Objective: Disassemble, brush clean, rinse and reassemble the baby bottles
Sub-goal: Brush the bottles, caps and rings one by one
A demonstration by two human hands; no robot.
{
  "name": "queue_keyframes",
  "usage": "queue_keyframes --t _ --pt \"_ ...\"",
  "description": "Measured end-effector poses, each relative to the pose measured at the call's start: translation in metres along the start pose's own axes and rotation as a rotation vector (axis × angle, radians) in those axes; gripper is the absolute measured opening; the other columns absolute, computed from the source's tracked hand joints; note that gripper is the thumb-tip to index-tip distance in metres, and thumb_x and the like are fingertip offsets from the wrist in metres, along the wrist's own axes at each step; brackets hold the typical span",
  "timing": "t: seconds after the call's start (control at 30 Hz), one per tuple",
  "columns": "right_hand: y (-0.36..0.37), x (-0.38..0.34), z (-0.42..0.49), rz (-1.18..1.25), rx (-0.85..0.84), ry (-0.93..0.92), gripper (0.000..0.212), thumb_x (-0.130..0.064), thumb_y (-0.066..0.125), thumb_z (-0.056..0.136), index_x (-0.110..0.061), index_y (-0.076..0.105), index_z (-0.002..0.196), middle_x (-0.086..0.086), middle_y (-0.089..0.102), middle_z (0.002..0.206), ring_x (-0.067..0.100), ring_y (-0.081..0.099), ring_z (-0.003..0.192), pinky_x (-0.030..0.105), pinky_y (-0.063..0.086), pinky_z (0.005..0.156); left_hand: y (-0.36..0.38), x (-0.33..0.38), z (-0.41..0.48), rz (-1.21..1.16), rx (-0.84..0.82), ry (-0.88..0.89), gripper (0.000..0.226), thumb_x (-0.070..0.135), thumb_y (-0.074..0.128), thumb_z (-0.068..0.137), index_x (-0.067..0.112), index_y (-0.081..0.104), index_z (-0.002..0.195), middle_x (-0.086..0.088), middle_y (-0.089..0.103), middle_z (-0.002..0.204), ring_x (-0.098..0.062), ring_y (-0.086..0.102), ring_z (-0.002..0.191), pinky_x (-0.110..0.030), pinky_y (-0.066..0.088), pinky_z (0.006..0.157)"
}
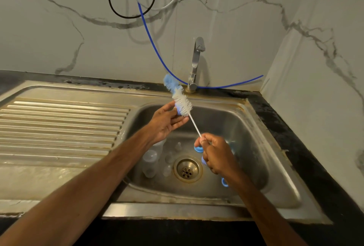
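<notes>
My right hand (215, 156) pinches the thin white stem of a bottle brush (182, 103), which slants up and left over the sink. Its white bristles end in a blue sponge tip. My left hand (166, 122) holds a small blue bottle part (178, 108) with its fingertips, pressed against the bristles. Clear bottle bodies (151, 159) and clear teats (169, 157) lie in the sink basin left of the drain. Blue rings (198, 148) lie in the basin near my right hand; another blue ring (224, 182) shows below my right wrist.
The steel sink basin (254, 147) has a round drain (187, 170) at its middle. A ribbed draining board (59, 125) lies to the left. A chrome tap (196, 62) stands behind the basin. A blue hose (149, 36) and cables hang on the marble wall.
</notes>
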State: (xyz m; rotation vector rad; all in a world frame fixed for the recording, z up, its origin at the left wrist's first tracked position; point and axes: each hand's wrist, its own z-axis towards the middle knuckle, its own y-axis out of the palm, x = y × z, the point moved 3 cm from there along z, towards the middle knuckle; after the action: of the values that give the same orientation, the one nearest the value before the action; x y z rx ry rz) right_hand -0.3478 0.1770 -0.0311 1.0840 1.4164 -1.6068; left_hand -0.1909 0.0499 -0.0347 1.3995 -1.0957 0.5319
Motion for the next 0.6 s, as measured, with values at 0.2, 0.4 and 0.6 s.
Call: queue_keyframes --t 0.2,0.4,0.6 --pt "0.004 0.004 0.003 -0.038 -0.011 0.013 0.032 -0.014 0.044 0.104 -0.013 0.066 0.081 -0.007 0.041 0.045 0.002 0.034 0.036 0.016 0.029 0.039 -0.009 0.002 0.005 0.065 0.146 0.073 0.033 0.004 0.066 0.096 -0.002 0.064 0.128 -0.019 0.072 0.121 -0.026 0.075 0.102 -0.033 0.062 0.088" --pt "-0.001 0.005 0.007 -0.067 0.062 -0.061 0.033 -0.009 0.045 0.101 -0.018 0.064 0.075 -0.018 0.049 0.043 0.009 0.044 0.047 0.025 0.037 0.061 -0.005 0.000 0.005 0.213 0.109 0.068 0.026 0.006 0.061 0.100 0.002 0.068 0.124 -0.017 0.077 0.107 -0.024 0.078 0.089 -0.027 0.063 0.075" --pt "0.000 -0.002 0.000 -0.101 0.059 -0.153 0.031 -0.008 0.046 0.102 -0.017 0.064 0.078 -0.024 0.052 0.049 0.000 0.053 0.048 0.019 0.035 0.062 -0.026 0.000 0.010 0.366 0.273 0.063 0.022 -0.002 0.060 0.099 -0.005 0.068 0.119 -0.019 0.073 0.091 -0.016 0.072 0.059 -0.019 0.060 0.058"
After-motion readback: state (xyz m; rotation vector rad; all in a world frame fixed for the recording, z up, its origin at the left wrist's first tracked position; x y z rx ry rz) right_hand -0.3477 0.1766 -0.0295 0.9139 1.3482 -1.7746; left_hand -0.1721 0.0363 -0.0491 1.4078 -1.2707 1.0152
